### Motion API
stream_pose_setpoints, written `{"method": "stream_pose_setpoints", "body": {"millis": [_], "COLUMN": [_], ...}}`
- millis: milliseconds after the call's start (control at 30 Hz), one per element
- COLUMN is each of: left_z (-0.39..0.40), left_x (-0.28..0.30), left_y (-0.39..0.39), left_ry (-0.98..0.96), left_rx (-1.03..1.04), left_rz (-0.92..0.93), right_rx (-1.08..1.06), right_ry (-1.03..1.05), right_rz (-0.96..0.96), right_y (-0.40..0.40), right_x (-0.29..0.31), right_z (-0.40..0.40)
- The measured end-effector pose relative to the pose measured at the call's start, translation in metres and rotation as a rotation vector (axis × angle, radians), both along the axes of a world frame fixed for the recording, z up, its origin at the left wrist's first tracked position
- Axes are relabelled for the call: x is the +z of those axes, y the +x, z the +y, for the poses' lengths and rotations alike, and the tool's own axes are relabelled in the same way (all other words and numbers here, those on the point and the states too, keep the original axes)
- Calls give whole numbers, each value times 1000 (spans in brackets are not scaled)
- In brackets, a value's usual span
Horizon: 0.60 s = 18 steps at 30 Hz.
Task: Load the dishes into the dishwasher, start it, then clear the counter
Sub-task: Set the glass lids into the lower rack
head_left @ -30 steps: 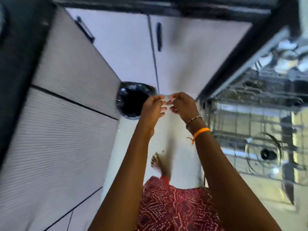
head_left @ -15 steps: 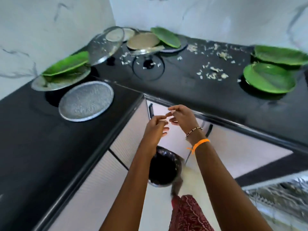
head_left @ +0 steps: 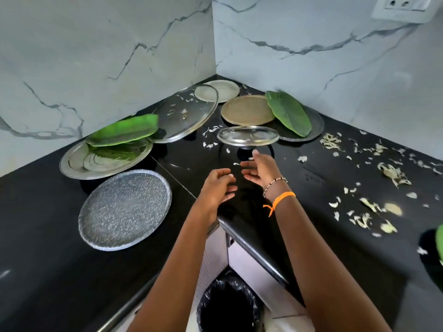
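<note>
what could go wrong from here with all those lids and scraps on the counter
1. The small glass lid sits upside down on its knob, just beyond the right hand; a careless reach might tip it.
2. The large glass lid leans tilted on a plate edge and may slide if neighbouring plates are pulled out.
3. Loose scraps lie near the counter edge; sweeping could drop some beside the bin, not into it.
</note>
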<state>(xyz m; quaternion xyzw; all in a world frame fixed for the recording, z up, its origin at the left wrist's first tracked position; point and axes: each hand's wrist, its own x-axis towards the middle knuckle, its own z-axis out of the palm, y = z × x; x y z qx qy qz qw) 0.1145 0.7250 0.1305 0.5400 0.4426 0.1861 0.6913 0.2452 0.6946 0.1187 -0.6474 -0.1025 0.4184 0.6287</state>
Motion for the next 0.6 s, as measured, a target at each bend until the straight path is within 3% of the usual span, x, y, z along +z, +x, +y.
{"method": "stream_pose_setpoints", "body": {"millis": [200,367,533,600], "left_z": [32,53,75,79], "left_x": [-4,-6,1,4], "left_y": [19,16,11,6], "left_ry": [-49,-72,-121,-91], "left_rx": [90,92,49,123], "left_rz": [18,6,-142,-212], "right_rx": [-171,-363,-389,-320], "right_ry": [-17,107,343,415], "right_rz": [178,240,123,26], "right_y": [43,40,0,-11], "right_x": [-3,-15,-22,-19], "right_z": [50,52,41,43]}}
